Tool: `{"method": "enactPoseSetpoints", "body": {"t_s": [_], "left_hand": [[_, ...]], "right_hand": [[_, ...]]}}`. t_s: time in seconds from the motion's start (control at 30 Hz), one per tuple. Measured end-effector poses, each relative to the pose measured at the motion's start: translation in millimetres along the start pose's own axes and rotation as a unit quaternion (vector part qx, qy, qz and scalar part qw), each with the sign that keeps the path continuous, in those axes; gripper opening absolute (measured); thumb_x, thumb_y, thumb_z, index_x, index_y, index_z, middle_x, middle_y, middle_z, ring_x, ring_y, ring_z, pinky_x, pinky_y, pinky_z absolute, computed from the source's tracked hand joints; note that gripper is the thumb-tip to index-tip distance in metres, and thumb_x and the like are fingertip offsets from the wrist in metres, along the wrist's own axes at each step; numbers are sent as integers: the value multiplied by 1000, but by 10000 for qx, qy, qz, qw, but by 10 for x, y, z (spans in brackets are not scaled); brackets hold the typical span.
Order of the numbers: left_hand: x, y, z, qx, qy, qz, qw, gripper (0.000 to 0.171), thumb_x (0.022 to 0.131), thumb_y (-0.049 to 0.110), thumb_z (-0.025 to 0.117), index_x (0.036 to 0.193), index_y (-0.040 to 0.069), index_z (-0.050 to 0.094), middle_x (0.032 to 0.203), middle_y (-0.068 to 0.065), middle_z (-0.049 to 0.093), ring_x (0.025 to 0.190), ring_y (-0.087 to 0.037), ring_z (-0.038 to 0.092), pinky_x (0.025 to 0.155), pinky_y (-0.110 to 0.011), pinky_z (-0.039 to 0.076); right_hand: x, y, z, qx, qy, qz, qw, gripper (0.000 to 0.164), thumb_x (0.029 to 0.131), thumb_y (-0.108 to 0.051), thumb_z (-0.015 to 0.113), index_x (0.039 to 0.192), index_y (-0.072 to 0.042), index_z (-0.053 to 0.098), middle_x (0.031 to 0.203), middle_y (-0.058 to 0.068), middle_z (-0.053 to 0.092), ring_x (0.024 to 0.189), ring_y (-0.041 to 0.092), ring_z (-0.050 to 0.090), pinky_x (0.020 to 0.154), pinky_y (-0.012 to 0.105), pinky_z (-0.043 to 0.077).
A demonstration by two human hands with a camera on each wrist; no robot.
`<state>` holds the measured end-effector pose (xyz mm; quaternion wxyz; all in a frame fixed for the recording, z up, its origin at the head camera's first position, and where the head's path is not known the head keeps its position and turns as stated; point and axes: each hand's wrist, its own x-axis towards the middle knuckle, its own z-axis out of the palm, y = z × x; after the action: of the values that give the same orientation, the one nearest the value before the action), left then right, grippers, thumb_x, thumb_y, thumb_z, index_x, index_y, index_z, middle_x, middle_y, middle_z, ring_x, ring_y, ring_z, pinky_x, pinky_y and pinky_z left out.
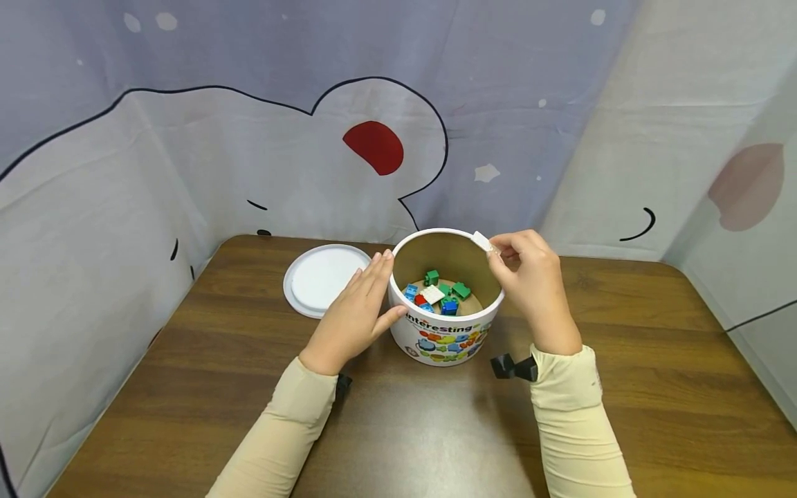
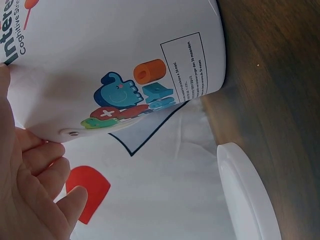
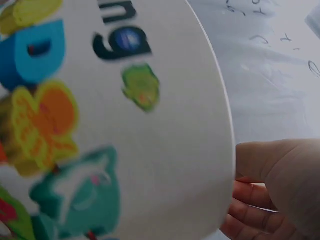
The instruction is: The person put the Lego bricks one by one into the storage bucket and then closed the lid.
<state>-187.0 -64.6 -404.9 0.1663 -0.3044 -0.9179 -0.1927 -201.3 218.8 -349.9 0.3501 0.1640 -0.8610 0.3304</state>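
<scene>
A white round bucket with printed toy pictures stands upright on the table. My left hand rests against its left side, fingers straight, tips at the rim; in the left wrist view those fingers lie along the wall near the top. Over the right part of the rim, my right hand pinches a small white brick between thumb and fingers. Inside the bucket lie several toy bricks, among them a white brick, a green brick and a blue brick. The right wrist view hides the pinched brick behind the bucket.
A white round lid lies on the wooden table, left of and behind the bucket. Behind the table hangs a printed cloth, close to its back edge. Black straps with mounts sit at the wrists.
</scene>
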Motion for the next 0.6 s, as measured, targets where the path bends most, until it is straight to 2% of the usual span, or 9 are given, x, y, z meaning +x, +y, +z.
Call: {"method": "enactPoseSetpoints", "body": {"t_s": [0.27,0.6], "left_hand": [[1,4,1,-31,-43,-27,10000,82,102,45,59,160,-1,22,166,-14,24,154,-25,20,122,-49,24],[2,4,-5,-29,-28,-24,10000,82,102,44,59,160,-1,22,166,-14,24,154,-25,20,122,-49,24]], "right_hand": [[-37,-82,105,28,-294,-138,9995,13,84,7,73,96,6,73,86,17,63,78,29,63,71,40,53],[-51,-102,172,80,-464,-68,9989,13,85,6,74,97,5,73,88,15,64,81,29,65,73,41,58]]}}
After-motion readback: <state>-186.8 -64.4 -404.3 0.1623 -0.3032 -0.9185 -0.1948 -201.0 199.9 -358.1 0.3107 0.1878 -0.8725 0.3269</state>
